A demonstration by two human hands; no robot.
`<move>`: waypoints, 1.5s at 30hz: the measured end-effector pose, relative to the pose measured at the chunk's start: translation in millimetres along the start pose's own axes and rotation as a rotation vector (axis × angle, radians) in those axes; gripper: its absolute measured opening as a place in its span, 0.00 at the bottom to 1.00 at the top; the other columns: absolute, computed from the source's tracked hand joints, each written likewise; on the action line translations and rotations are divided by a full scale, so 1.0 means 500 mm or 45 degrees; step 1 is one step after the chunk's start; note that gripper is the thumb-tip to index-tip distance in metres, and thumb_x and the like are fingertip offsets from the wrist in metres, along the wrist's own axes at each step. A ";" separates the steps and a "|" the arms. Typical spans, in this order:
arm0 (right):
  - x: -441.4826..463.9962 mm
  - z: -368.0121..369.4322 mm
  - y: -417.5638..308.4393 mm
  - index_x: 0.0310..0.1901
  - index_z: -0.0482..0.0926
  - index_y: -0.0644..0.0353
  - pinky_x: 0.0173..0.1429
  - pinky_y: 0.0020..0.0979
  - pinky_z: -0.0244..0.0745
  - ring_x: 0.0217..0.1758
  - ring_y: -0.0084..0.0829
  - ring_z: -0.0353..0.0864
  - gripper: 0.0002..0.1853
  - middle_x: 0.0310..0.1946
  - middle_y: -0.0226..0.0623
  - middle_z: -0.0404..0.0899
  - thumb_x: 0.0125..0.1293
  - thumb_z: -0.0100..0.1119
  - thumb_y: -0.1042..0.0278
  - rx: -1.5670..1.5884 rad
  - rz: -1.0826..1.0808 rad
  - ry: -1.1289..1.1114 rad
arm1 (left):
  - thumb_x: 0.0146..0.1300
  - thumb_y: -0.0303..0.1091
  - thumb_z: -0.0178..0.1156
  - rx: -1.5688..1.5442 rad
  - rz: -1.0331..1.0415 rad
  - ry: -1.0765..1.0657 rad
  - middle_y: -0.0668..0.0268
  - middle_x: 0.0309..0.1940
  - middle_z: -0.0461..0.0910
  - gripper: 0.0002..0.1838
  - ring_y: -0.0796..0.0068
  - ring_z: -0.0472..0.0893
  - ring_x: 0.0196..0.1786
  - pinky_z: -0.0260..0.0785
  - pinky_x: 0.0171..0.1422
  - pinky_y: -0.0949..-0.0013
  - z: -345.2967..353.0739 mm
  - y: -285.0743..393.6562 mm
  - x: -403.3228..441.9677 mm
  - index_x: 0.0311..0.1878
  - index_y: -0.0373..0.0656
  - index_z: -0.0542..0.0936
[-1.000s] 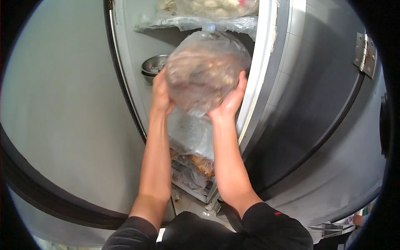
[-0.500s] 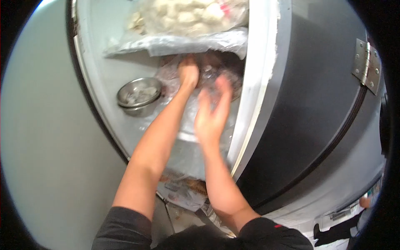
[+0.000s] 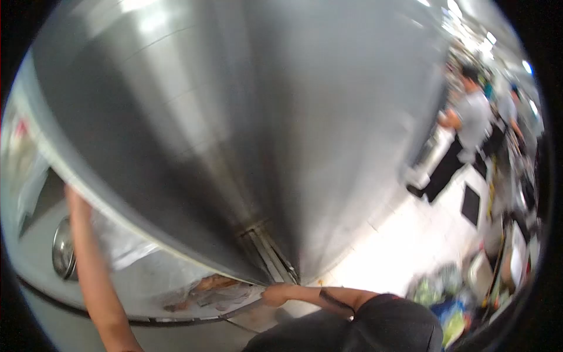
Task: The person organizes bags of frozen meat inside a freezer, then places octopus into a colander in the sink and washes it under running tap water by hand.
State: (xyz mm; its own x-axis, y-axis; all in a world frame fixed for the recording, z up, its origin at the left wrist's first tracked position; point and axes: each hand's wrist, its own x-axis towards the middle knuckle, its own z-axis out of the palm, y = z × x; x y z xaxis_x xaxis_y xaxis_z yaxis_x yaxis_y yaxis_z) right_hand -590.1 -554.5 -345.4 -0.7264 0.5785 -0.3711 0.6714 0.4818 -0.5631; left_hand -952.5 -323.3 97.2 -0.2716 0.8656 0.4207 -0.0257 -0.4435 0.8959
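Observation:
My left arm reaches into an open refrigerator on the left. My left hand point(image 3: 75, 198) is mostly hidden behind the cabinet's edge strip, so its fingers do not show. Beside that forearm a metal bowl point(image 3: 62, 249) rests on the shelf, partly covered by the arm. Clear plastic sheeting point(image 3: 130, 243) lies on the shelf to the right of it. Low down, my right hand point(image 3: 277, 294) is at the cabinet's lower corner, close to a plastic-wrapped brown item point(image 3: 216, 284). Its fingers are too blurred to make out.
A large grey metal panel point(image 3: 234, 105) fills the middle. At right, a person in a grey shirt point(image 3: 472, 114) stands near another person point(image 3: 507, 110). A dark mat point(image 3: 470, 205) lies on the white floor. Several plastic bags point(image 3: 443, 287) are at lower right.
My view has swung right, so the shelves now sit at the left edge. My right hand has left the shelf and dropped to the lower cabinet corner. My left hand stays inside.

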 end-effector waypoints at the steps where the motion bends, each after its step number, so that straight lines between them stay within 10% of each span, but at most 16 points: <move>1: 0.016 0.098 0.091 0.48 0.76 0.61 0.51 0.50 0.73 0.48 0.52 0.79 0.17 0.43 0.51 0.80 0.64 0.52 0.58 0.016 0.101 0.012 | 0.69 0.43 0.50 -0.022 -0.067 -0.031 0.56 0.48 0.79 0.22 0.62 0.80 0.48 0.74 0.54 0.60 -0.033 0.030 0.001 0.56 0.34 0.73; 5: -0.213 0.310 0.272 0.45 0.80 0.62 0.48 0.46 0.77 0.48 0.48 0.81 0.16 0.44 0.48 0.81 0.56 0.54 0.65 0.174 0.698 0.043 | 0.74 0.40 0.37 -0.067 0.489 0.194 0.48 0.68 0.60 0.26 0.58 0.58 0.73 0.49 0.78 0.55 0.073 0.152 -0.341 0.67 0.31 0.62; 8: -0.438 0.390 0.356 0.39 0.82 0.56 0.40 0.41 0.78 0.41 0.44 0.83 0.13 0.34 0.41 0.83 0.52 0.60 0.61 0.351 1.072 0.054 | 0.75 0.36 0.39 0.495 1.202 0.769 0.48 0.53 0.76 0.21 0.55 0.78 0.55 0.76 0.58 0.60 -0.041 -0.058 -0.497 0.56 0.24 0.69; 9: -0.526 0.375 0.358 0.39 0.81 0.51 0.41 0.40 0.78 0.40 0.44 0.83 0.14 0.34 0.38 0.84 0.52 0.62 0.55 0.457 1.174 0.122 | 0.74 0.39 0.45 0.457 1.046 1.145 0.50 0.43 0.79 0.20 0.61 0.81 0.46 0.76 0.51 0.65 -0.044 -0.155 -0.555 0.47 0.27 0.73; 11: -0.643 0.461 0.462 0.40 0.82 0.50 0.44 0.41 0.78 0.42 0.44 0.83 0.15 0.38 0.38 0.84 0.53 0.62 0.53 0.618 1.019 0.290 | 0.73 0.41 0.49 1.139 0.369 1.035 0.56 0.36 0.79 0.17 0.65 0.76 0.36 0.70 0.42 0.63 -0.092 -0.424 -0.739 0.43 0.33 0.75; 13: -0.738 0.571 0.567 0.41 0.83 0.53 0.49 0.42 0.77 0.47 0.45 0.82 0.16 0.42 0.44 0.83 0.54 0.59 0.56 0.627 1.270 0.317 | 0.69 0.41 0.51 0.496 -0.386 0.515 0.52 0.45 0.77 0.18 0.58 0.76 0.47 0.69 0.53 0.60 -0.159 -0.738 -0.983 0.51 0.33 0.73; 16: -0.947 0.502 0.521 0.40 0.81 0.66 0.51 0.44 0.77 0.48 0.50 0.81 0.18 0.40 0.55 0.81 0.55 0.54 0.61 0.521 1.447 0.334 | 0.69 0.42 0.50 0.826 -1.311 0.069 0.52 0.47 0.76 0.20 0.58 0.75 0.49 0.68 0.55 0.58 -0.041 -0.790 -1.275 0.52 0.34 0.72; 19: -1.057 0.548 0.563 0.40 0.82 0.66 0.53 0.43 0.76 0.50 0.50 0.80 0.18 0.43 0.55 0.81 0.56 0.53 0.61 0.606 1.704 0.329 | 0.68 0.43 0.50 0.798 -1.599 -0.160 0.52 0.50 0.74 0.21 0.58 0.73 0.52 0.67 0.56 0.57 0.082 -0.778 -1.411 0.54 0.34 0.71; 25: -1.104 0.528 0.668 0.41 0.82 0.65 0.56 0.43 0.74 0.51 0.50 0.79 0.20 0.46 0.52 0.81 0.58 0.53 0.55 0.507 1.386 -0.043 | 0.68 0.46 0.48 0.802 -1.548 0.007 0.52 0.54 0.71 0.24 0.58 0.70 0.57 0.64 0.59 0.54 0.190 -0.734 -1.410 0.57 0.36 0.69; 31: -1.058 0.366 0.789 0.38 0.81 0.64 0.52 0.43 0.75 0.47 0.51 0.80 0.19 0.41 0.52 0.81 0.60 0.54 0.54 0.608 1.183 0.579 | 0.68 0.48 0.47 0.945 -1.325 0.375 0.52 0.58 0.69 0.27 0.58 0.66 0.62 0.61 0.63 0.51 0.214 -0.734 -1.278 0.61 0.37 0.67; 43: -1.288 0.160 1.037 0.39 0.81 0.65 0.53 0.44 0.75 0.46 0.53 0.80 0.17 0.39 0.54 0.82 0.60 0.53 0.58 0.560 1.351 0.563 | 0.67 0.53 0.45 1.201 -1.208 0.707 0.52 0.66 0.63 0.32 0.58 0.60 0.71 0.56 0.69 0.45 0.224 -0.726 -1.059 0.67 0.40 0.64; 45: -1.320 0.121 1.065 0.37 0.80 0.65 0.50 0.45 0.76 0.43 0.53 0.81 0.14 0.37 0.54 0.82 0.58 0.54 0.62 0.569 1.440 0.698 | 0.68 0.47 0.45 0.150 -1.232 1.122 0.61 0.61 0.67 0.22 0.61 0.70 0.57 0.67 0.56 0.51 0.254 -0.780 -1.062 0.60 0.46 0.70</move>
State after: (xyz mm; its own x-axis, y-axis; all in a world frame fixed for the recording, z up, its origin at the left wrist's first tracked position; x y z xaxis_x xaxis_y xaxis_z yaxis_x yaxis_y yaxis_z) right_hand 238.0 -719.8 -445.0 0.4179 0.7531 -0.5081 0.6793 -0.6304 -0.3756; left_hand -676.2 -580.4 -457.5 -0.7249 0.3589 -0.5880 -0.4914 0.3287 0.8065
